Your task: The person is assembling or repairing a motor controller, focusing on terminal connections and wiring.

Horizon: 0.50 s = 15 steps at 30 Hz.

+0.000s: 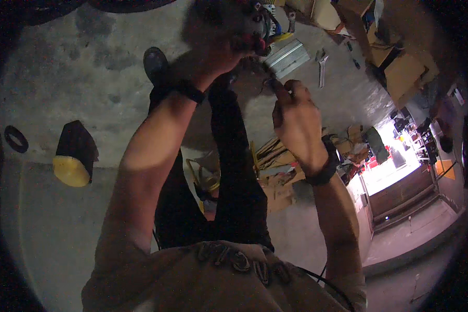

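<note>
My left hand (224,58) reaches forward over the floor, its fingers closed against a dark assembly with red parts (255,44). Shadow hides how it grips and what exactly the assembly is. To the right, my right hand (299,117) is curled shut, thumb and forefinger pointing toward the assembly. A thin dark wire-like piece (268,83) shows by its fingertips; what the hand holds is too dark to make out. Just beyond lies a ribbed silver metal block (287,59). An adjustable wrench (322,67) rests on the concrete to its right.
Cardboard boxes (408,75) crowd the far right. Beside my legs, a bundle of thin sticks (273,154) and cardboard pieces lie on the right. A dark object with a yellow end (72,170) and a black ring (16,139) are at left. A bright doorway (392,166) opens at right.
</note>
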Tool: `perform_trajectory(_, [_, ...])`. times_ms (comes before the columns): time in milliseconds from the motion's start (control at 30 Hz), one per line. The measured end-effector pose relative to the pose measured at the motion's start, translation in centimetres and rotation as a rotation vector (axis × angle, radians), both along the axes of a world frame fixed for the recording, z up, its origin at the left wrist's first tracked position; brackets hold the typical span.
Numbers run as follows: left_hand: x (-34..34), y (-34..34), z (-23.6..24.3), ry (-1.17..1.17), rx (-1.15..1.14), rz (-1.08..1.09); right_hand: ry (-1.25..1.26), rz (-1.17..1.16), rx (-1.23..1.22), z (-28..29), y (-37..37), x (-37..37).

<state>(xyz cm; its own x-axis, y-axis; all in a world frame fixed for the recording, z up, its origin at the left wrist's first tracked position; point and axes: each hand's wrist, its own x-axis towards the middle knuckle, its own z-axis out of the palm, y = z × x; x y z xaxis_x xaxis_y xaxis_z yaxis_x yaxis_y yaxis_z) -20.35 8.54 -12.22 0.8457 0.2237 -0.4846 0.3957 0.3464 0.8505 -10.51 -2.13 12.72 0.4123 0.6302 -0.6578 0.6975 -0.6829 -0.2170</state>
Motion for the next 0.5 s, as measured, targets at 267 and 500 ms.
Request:
perform_trajectory(267, [0.4, 1.5, 2.4, -0.035, 0.159, -0.168, -0.187, 0.445, -0.12, -0.7, 0.3, -2.2])
perform_trajectory(500, [-0.5, 1.6, 3.3, -0.007, 0.533, -0.19, -0.181, 0.296, -0.144, -0.4, 1.5, -3.4])
